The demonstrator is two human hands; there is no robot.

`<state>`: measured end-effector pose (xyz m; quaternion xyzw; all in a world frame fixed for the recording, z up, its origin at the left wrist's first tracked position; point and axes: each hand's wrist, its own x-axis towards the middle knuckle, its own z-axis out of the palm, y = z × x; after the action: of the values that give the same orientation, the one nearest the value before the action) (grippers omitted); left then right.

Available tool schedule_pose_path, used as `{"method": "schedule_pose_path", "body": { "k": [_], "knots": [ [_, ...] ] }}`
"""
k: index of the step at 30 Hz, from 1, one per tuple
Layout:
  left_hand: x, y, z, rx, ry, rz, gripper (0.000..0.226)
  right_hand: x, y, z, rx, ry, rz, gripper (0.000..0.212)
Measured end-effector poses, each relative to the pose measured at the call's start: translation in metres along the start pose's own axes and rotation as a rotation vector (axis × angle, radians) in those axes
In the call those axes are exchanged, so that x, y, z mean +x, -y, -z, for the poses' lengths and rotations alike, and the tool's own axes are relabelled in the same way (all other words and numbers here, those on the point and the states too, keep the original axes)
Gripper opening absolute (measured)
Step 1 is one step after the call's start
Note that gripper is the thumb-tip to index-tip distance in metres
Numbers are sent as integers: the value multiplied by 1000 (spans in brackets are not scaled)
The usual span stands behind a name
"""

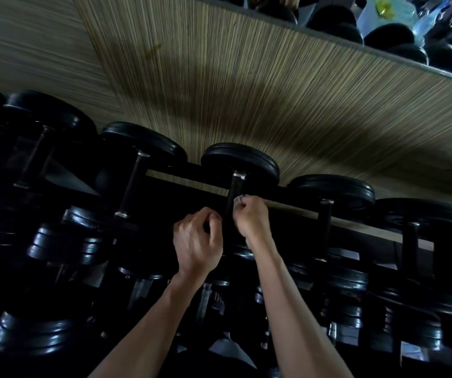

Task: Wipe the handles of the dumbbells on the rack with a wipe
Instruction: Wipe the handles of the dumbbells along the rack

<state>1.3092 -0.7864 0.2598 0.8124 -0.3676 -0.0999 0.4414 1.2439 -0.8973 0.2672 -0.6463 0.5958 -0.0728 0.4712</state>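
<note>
A black dumbbell [240, 163] lies on the top row of the rack, its dark handle [233, 195] running toward me. My right hand [252, 216] grips a small white wipe [239, 199] and presses it against the right side of that handle. My left hand [196, 241] sits at the handle's left side with fingers curled; whether it grips the handle is hidden by the dark. The near end of the dumbbell is covered by my hands.
More black dumbbells fill the top row at left [143, 143] and right [334, 189], and lower rows [64, 244] sit below. A striped wood-grain wall [246, 91] stands behind the rack. A mirror edge [383, 36] at top right reflects more weights.
</note>
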Motion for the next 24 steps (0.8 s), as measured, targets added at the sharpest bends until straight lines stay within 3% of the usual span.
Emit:
{"method": "schedule_pose_path", "body": {
  "k": [4,8,10,13,16,19,22,24],
  "knots": [
    [0,-1,1,-7,2,16,33,12,0,-1,248,30,-138,38],
    [-1,-1,1,-28,-4,3,35,9,-7,15,643,199,-243,27],
    [-1,-2,1,-26,-3,1,35,9,-6,12,568,162,-202,30],
    [-1,-1,1,-6,0,4,35,2,5,1,15,-13,2,33],
    [-1,-2,2,11,-1,-2,35,2,10,-5,-176,-73,45,31],
    [0,-3,2,6,-1,1,34,13,10,-3,-48,-81,-17,33],
    [0,-1,2,-16,-3,5,32,25,7,5,360,-6,-159,37],
    [0,-1,1,-18,4,9,32,24,7,7,394,5,-151,36]
  ]
}}
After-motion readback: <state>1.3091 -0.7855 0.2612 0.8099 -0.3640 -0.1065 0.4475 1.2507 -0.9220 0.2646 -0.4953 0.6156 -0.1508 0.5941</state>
